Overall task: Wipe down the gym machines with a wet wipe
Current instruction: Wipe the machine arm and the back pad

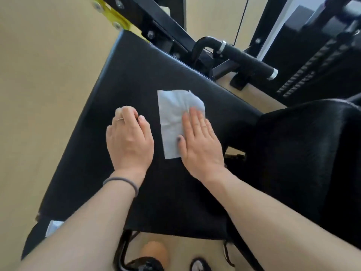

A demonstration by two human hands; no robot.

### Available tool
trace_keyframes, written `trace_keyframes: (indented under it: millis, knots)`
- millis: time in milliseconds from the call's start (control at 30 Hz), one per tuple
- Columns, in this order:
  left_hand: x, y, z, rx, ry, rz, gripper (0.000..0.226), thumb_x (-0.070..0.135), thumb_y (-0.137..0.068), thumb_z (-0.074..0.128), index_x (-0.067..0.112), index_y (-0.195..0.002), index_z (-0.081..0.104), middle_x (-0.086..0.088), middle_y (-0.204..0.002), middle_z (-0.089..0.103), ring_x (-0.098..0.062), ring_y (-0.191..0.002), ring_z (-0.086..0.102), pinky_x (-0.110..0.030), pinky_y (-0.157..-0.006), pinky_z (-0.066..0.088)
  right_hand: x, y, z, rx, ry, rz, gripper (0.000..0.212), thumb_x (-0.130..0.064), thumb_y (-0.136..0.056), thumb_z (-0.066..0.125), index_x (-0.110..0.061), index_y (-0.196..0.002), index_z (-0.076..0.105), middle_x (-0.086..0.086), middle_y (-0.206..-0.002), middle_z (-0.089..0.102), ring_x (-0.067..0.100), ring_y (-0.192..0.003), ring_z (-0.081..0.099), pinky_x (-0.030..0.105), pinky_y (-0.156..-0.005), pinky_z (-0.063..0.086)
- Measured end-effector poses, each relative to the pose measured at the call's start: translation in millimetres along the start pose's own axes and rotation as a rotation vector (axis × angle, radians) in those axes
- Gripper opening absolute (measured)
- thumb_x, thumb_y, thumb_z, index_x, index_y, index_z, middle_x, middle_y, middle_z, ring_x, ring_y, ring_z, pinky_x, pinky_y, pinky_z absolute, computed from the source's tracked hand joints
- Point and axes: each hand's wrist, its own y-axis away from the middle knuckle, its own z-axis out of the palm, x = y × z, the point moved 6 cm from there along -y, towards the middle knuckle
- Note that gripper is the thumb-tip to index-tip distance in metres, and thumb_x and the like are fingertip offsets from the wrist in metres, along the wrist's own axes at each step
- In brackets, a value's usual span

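A white wet wipe lies spread flat on the black padded seat of a gym machine. My right hand presses on the wipe's right side with straight fingers laid flat. My left hand rests on the pad just left of the wipe, fingers curled under, holding nothing that I can see. A grey hair tie circles my left wrist.
A second black pad stands to the right. A black handle bar and the machine's frame with a yellow bracket lie beyond the seat. A weight stack is at far right. Beige floor lies left.
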Motion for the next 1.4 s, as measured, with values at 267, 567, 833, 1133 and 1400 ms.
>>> trace_keyframes:
  millis: [267,567,833,1133,1400]
  knots:
    - [19,-27,49,-0.032,-0.308,0.095,0.013,0.021,-0.097,0.041,0.012,-0.088,0.044,-0.009,-0.093,0.048,-0.030,-0.080,0.044,-0.043,-0.069,0.032,39,-91,-39,0.056,-0.166,0.225,0.062,-0.043,-0.108,0.015,-0.013,-0.162,0.020,0.010,-0.168,0.019,0.023,-0.157,0.012,0.037,-0.128,0.005]
    - [23,-27,55,-0.096,-0.341,0.111,0.015,0.024,-0.093,0.041,0.010,-0.090,0.047,-0.011,-0.091,0.048,-0.031,-0.081,0.041,-0.045,-0.072,0.032,-46,-195,-72,0.144,-0.301,0.018,0.041,-0.036,-0.106,0.026,-0.015,-0.123,0.056,0.003,-0.116,0.063,0.025,-0.111,0.058,0.035,-0.097,0.035]
    - [21,-26,58,-0.149,-0.368,0.115,0.025,0.018,-0.082,0.066,0.009,-0.091,0.045,-0.013,-0.088,0.045,-0.030,-0.075,0.037,-0.044,-0.069,0.033,-74,-238,-78,0.098,-0.503,-0.041,0.035,-0.034,-0.108,0.028,-0.018,-0.116,0.058,0.001,-0.115,0.062,0.022,-0.103,0.057,0.033,-0.078,0.028]
    - [21,-26,60,-0.103,-0.340,0.126,0.012,0.021,-0.092,0.044,0.010,-0.089,0.044,-0.013,-0.095,0.046,-0.032,-0.081,0.040,-0.045,-0.070,0.029,48,-137,-49,0.161,-0.090,0.309,0.042,-0.029,-0.106,0.028,-0.014,-0.094,0.065,0.007,-0.091,0.065,0.029,-0.080,0.057,0.040,-0.066,0.031]
    - [22,-26,58,-0.119,-0.317,0.116,0.016,0.022,-0.095,0.034,0.010,-0.091,0.043,-0.013,-0.096,0.045,-0.032,-0.081,0.039,-0.046,-0.070,0.030,122,-82,-37,0.143,-0.214,0.863,0.061,-0.039,-0.108,0.014,-0.008,-0.106,0.066,0.009,-0.104,0.067,0.027,-0.098,0.057,0.044,-0.098,0.042]
